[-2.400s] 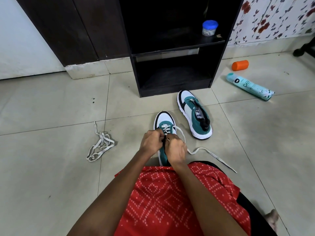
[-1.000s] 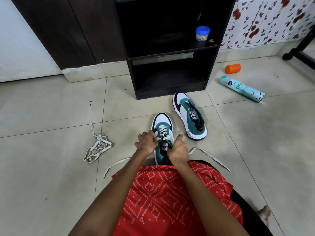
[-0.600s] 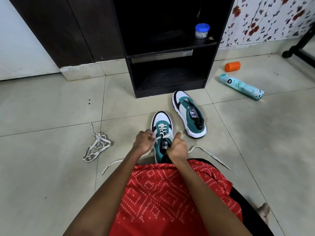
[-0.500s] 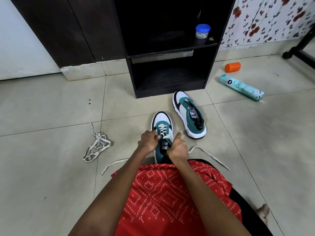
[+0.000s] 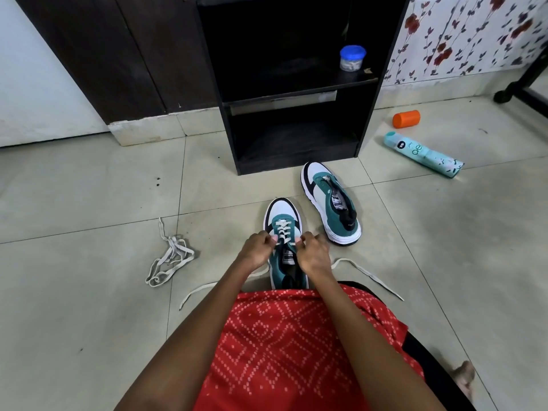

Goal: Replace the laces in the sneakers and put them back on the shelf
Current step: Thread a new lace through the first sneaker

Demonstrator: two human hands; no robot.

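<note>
A teal and white sneaker [image 5: 281, 215] stands on the floor in front of my knees, its lower eyelets threaded with a white lace [image 5: 281, 232]. My left hand [image 5: 257, 249] and my right hand [image 5: 312, 253] sit on either side of the tongue, each pinching the lace at the eyelets. The lace's loose ends trail over the tiles to the left [image 5: 201, 292] and right [image 5: 370, 277]. A second matching sneaker [image 5: 330, 203] without a lace lies further back to the right. The black shelf [image 5: 367, 114] stands behind both.
A bundle of other white laces [image 5: 170, 261] lies on the tiles to the left. A blue-lidded jar [image 5: 352, 58] stands on the shelf's upper board. An orange container [image 5: 406, 118] and a teal spray can [image 5: 422, 154] lie at the right. A black furniture leg [image 5: 522, 93] is at far right.
Both hands pulled the lace ends apart to the sides, then came back to the eyelets. The lace's left end now lies out on the tiles.
</note>
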